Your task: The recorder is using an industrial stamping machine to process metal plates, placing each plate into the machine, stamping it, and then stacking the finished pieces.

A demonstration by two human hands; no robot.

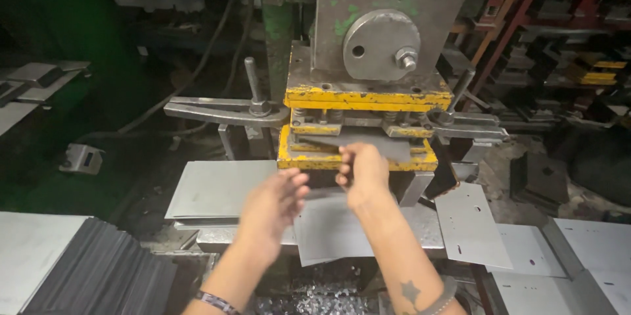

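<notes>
Grey blanks (98, 275) waited stacked at the left, so I judged most of the work undone. Left hand (273, 206) hovered open and empty while right hand (363, 169) pinched a sheet (368, 147) half inside the yellow die (358, 157). Punched plates (470, 226) lay rightward; side clamps (223, 110) crowded the opening.

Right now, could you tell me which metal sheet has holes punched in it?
The sheet right of the press, leaning by the right hand; the left stack looks plain.
</notes>
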